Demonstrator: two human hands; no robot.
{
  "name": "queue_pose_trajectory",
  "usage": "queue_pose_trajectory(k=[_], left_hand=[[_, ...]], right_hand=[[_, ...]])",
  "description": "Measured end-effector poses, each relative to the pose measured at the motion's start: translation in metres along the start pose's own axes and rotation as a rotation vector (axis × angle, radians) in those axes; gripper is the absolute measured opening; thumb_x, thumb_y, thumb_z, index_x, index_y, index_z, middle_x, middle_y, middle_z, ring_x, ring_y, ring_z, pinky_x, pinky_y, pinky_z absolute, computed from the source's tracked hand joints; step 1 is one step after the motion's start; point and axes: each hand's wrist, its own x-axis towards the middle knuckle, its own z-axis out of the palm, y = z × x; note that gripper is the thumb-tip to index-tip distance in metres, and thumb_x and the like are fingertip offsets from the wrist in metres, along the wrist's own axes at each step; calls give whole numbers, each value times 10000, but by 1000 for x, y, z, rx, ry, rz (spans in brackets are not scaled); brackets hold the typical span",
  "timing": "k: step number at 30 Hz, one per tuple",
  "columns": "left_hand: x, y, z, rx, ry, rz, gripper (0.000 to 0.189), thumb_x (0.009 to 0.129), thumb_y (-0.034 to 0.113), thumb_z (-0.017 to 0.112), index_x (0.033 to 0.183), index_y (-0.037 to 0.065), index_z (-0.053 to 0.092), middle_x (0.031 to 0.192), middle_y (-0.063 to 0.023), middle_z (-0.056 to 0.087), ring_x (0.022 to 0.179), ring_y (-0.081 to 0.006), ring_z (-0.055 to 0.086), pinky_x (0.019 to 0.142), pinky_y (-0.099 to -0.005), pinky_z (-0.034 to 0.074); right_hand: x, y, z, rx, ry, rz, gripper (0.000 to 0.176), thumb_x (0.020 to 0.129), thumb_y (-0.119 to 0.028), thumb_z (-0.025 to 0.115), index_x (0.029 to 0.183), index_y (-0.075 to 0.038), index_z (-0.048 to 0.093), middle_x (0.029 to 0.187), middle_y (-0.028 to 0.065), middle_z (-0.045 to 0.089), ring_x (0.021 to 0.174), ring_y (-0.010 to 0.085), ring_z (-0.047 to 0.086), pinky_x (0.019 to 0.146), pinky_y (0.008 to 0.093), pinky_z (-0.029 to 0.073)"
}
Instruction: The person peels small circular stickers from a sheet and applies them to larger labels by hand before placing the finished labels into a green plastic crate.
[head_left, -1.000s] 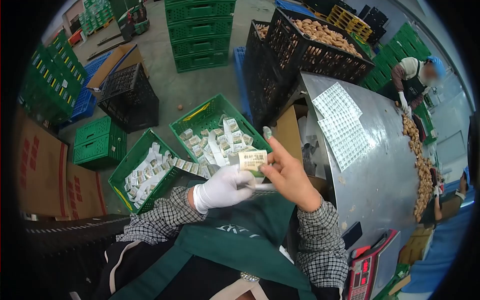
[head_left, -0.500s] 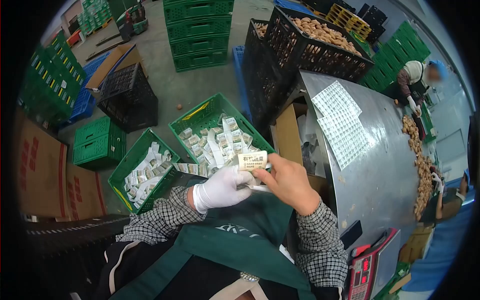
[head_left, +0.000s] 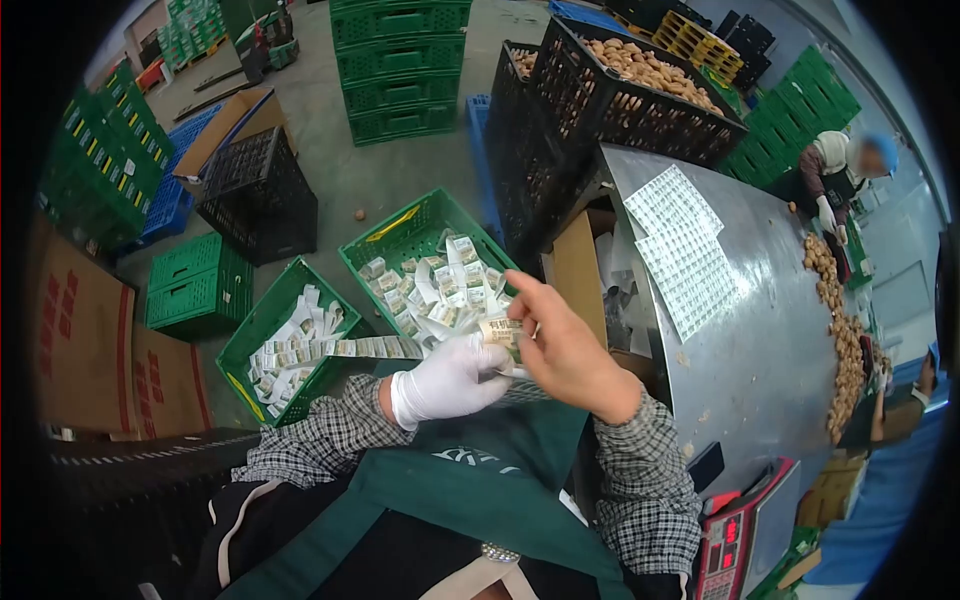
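Note:
A white glove covers my left hand (head_left: 455, 378), its fingers closed on a small printed label (head_left: 500, 332) at the end of a strip. My bare right hand (head_left: 565, 350) is right beside it, index finger raised, thumb near the label; its lower fingers are partly hidden. From my left hand the label strip (head_left: 375, 347) runs left to a green crate (head_left: 236, 362) filled with folded strips. More label strips (head_left: 462, 280) lie in the larger green crate (head_left: 355, 250) just beyond my hands.
On the right is a metal table (head_left: 745, 360) with label sheets (head_left: 680, 260) and brown produce (head_left: 845, 340). A red scale (head_left: 725, 545) stands near me. Black crates (head_left: 640, 100) of produce rise ahead. Two co-workers are at the far right; one wears a blue cap (head_left: 880, 145).
My right hand's index finger has lifted away from the label, and the label sits slightly lower. The strip on the left has shifted a little. The capped co-worker has moved slightly.

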Motion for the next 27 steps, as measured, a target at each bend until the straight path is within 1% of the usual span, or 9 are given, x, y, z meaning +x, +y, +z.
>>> queue_pose_trajectory(k=[4, 8, 10, 13, 17, 20, 23, 26, 27], left_hand=[[1, -3, -4, 26, 47, 85, 72, 692, 26, 618, 757, 40, 592, 702, -105, 581, 643, -236, 592, 586, -329, 471], [1, -4, -8, -112, -71, 110, 77, 696, 29, 611, 772, 38, 603, 690, -104, 575, 660, -234, 590, 610, -326, 472], [0, -10, -4, -95, -158, 119, 80, 708, 44, 607, 788, 37, 616, 688, -114, 585, 648, -250, 598, 604, -319, 476], [-5, -11, -2, 29, -158, -22, 84, 722, 53, 601, 803, 42, 623, 686, -127, 601, 638, -267, 612, 584, -328, 484], [-1, -2, -5, 17, -104, -124, 85, 706, 12, 603, 778, 50, 628, 758, -100, 639, 710, -230, 637, 657, -298, 503], [1, -1, -2, -24, -80, -52, 106, 688, -9, 603, 770, 54, 624, 763, -97, 642, 716, -229, 641, 655, -300, 505], [2, -4, 0, -20, -48, 52, 87, 705, 13, 592, 785, 48, 598, 721, -98, 584, 620, -241, 591, 566, -308, 479], [5, -3, -4, 40, -42, 96, 93, 695, 14, 596, 782, 49, 591, 705, -89, 584, 639, -242, 597, 585, -321, 480], [7, -2, -5, 75, -91, 126, 96, 693, 17, 599, 783, 50, 589, 758, -98, 601, 687, -254, 607, 622, -327, 485]], right_hand=[[3, -1, -9, -363, 226, 39, 480, 783, -52, 581, 1229, -19, 406, 1028, 166, 502, 866, 329, 543, 762, 363, 456], [-4, 8, -19, 147, -57, 378, 178, 811, -107, 607, 952, -7, 563, 776, 68, 567, 700, 145, 549, 641, 283, 452], [-1, 7, -24, 442, 238, 365, 119, 857, -98, 561, 917, 4, 571, 700, 9, 556, 622, 51, 474, 559, 206, 406], [7, 15, -35, 524, 370, 261, 422, 894, -95, 517, 1258, 25, 341, 874, 33, 525, 673, 46, 491, 503, 148, 410], [3, 1, -17, 633, 268, 261, 693, 885, -101, 538, 1407, 7, 95, 1127, 115, 408, 852, 94, 491, 538, 192, 497], [5, 3, 2, 528, 249, 249, 691, 873, -96, 557, 1399, 13, 123, 1155, 126, 405, 890, 143, 504, 664, 255, 520], [5, 30, 1, 177, 565, 69, 499, 844, -96, 588, 1284, 19, 383, 1123, 126, 465, 894, 185, 526, 755, 315, 489], [-14, 37, -17, 65, -37, 236, 280, 835, -104, 605, 1087, 2, 547, 1050, 86, 511, 947, 163, 513, 862, 294, 407], [-16, 36, -12, 74, 27, 150, 197, 831, -104, 604, 986, 12, 566, 951, 77, 533, 905, 152, 524, 820, 278, 414]])
